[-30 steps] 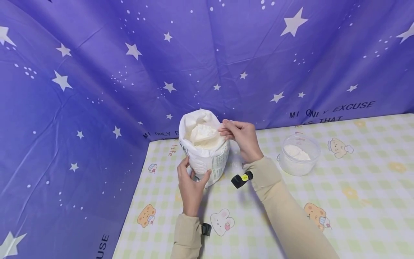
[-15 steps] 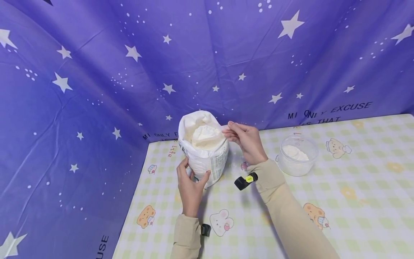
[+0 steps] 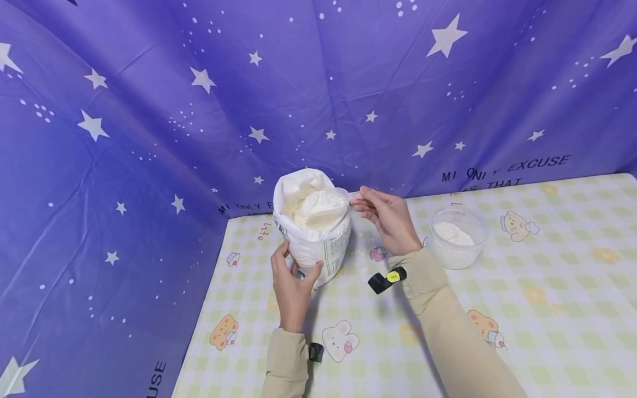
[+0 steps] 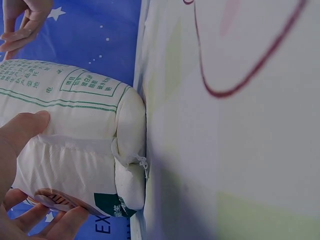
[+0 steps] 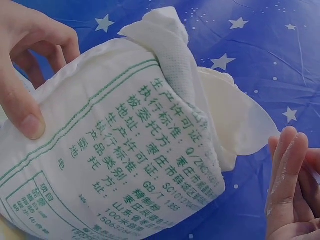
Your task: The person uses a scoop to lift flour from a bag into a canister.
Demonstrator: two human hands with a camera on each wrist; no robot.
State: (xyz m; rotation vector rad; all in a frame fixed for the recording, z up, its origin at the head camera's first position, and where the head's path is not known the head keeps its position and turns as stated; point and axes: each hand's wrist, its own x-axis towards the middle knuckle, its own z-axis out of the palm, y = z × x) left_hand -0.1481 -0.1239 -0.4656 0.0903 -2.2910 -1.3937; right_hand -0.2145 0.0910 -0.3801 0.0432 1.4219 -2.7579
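Observation:
A white cloth bag of flour (image 3: 323, 249) with green print stands upright on the table, its mouth wide and rolled down. My left hand (image 3: 292, 290) grips its near side, thumb on the right and fingers round the left; in the left wrist view the thumb (image 4: 37, 120) presses the fabric. At the bag's mouth, my right hand (image 3: 390, 218) pinches the handle of a pale plastic scoop (image 5: 240, 117) between thumb and fingers. White flour (image 3: 320, 202) is heaped in the scoop, over the flour inside the bag. White powder dusts a right finger (image 5: 290, 160).
Right of the right hand, a clear round plastic tub (image 3: 459, 255) holds some flour (image 3: 454, 233). A checked tablecloth (image 3: 388, 354) with cartoon prints covers the table. Behind the bag hangs a blue curtain (image 3: 318, 83) with white stars.
My right hand has moved right, drawing the scoop to the bag's right rim, where more of its bowl and handle shows. My left hand keeps its place on the bag.

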